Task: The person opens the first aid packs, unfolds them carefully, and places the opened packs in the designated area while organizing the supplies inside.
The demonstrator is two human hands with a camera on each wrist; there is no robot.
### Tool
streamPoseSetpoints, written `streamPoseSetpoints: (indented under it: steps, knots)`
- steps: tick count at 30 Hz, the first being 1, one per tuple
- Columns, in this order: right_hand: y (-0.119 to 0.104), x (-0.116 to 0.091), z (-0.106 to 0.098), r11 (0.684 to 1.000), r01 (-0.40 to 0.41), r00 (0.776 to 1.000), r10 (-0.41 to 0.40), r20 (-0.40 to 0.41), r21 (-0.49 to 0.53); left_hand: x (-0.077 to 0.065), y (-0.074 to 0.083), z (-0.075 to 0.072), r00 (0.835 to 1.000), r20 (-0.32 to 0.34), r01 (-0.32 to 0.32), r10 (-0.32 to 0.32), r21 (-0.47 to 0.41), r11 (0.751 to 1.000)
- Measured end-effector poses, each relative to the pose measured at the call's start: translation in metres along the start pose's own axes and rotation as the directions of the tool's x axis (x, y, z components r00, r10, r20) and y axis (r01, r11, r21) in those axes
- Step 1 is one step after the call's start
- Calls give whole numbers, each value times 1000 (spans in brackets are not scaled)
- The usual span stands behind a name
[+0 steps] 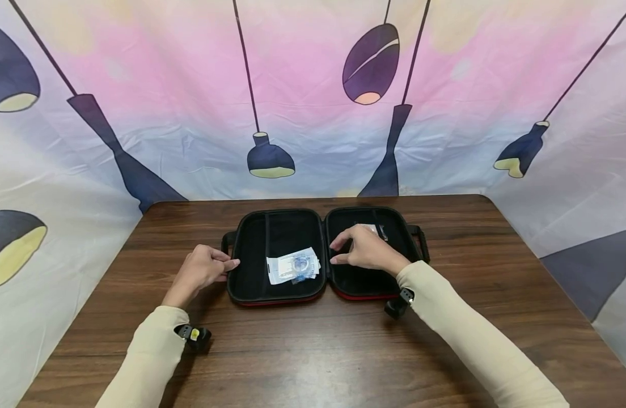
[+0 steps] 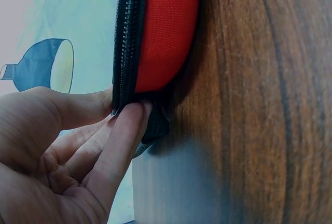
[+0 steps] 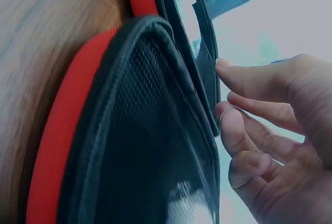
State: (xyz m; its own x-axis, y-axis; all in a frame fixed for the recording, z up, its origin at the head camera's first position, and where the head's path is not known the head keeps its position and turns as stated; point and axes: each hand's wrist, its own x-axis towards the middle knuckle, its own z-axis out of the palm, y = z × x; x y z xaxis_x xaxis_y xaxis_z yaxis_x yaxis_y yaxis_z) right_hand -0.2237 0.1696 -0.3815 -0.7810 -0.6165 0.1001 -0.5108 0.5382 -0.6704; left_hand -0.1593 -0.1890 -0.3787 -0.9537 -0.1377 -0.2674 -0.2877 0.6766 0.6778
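A black zip case (image 1: 252, 289) with a red outer shell (image 2: 168, 32) lies spread flat on the table, its two halves side by side. In its left half rest several small clear-and-white packets (image 1: 292, 266) with blue print. My left hand (image 1: 203, 267) pinches the zipped rim (image 2: 127, 37) at that half's outer side, beside the strap handle. Over the inner edge of the right half hovers my right hand (image 1: 366, 248), fingers loosely bent, a gap between thumb and forefinger and nothing held. Partly behind it, a whitish packet (image 3: 189, 206) lies in the right half.
The brown wooden table (image 1: 303, 351) extends around the case on all sides. A second strap handle (image 1: 423, 243) sticks out at the case's right end. Behind the table hangs a pastel cloth (image 1: 313, 102) printed with lamps.
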Motion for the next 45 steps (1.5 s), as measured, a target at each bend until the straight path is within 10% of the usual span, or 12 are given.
streamPoseSetpoints:
  steps: [45]
  knots:
    - [-21,30,41,998,43,997,-40,66,-47,0,1,0,1000,-11,14,-14,15,1000]
